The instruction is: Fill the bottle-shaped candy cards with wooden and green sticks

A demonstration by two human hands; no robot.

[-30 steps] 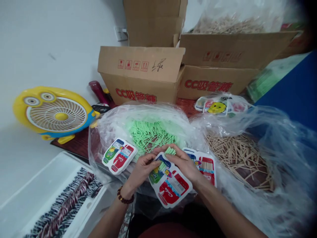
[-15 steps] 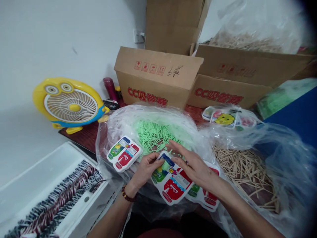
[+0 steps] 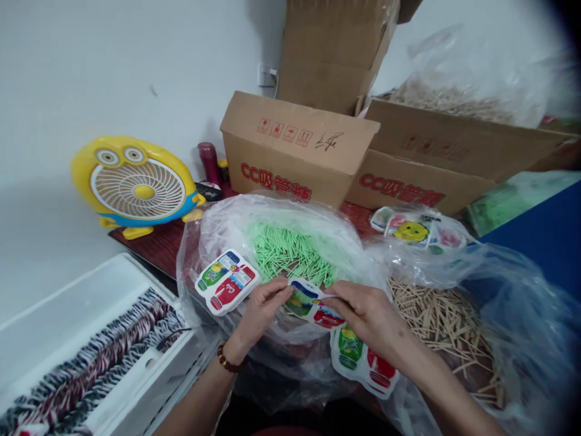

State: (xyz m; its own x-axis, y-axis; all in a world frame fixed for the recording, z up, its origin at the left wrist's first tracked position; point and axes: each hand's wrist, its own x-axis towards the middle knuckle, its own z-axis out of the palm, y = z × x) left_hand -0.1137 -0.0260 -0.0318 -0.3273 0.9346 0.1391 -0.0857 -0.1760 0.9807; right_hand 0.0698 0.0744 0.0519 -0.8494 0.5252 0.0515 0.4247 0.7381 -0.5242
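Note:
Both my hands pinch one printed plastic packet [image 3: 305,307] with green bottle and red cola pictures, tilted away so it looks short. My left hand [image 3: 267,303] grips its left edge and wears a beaded bracelet. At its upper right side, my right hand [image 3: 363,306] closes thumb and fingers on it. Just behind the packet lie green sticks [image 3: 290,248] in an open clear plastic bag [image 3: 227,218]. A stack of like packets [image 3: 227,281] rests left of my hands, and more packets [image 3: 351,354] lie below my right hand.
Tan sticks [image 3: 445,321] lie in another plastic bag at right. Cardboard boxes [image 3: 290,151] stand behind. A yellow fan [image 3: 143,188] is at left, above a white foam box [image 3: 131,272] filled with rows of packets. A bag with a yellow face [image 3: 411,231] lies at right.
The packet has tipped from facing me to nearly edge-on and risen slightly. My right hand has gone from spread fingers to a pinch on its edge. The view has shifted slightly.

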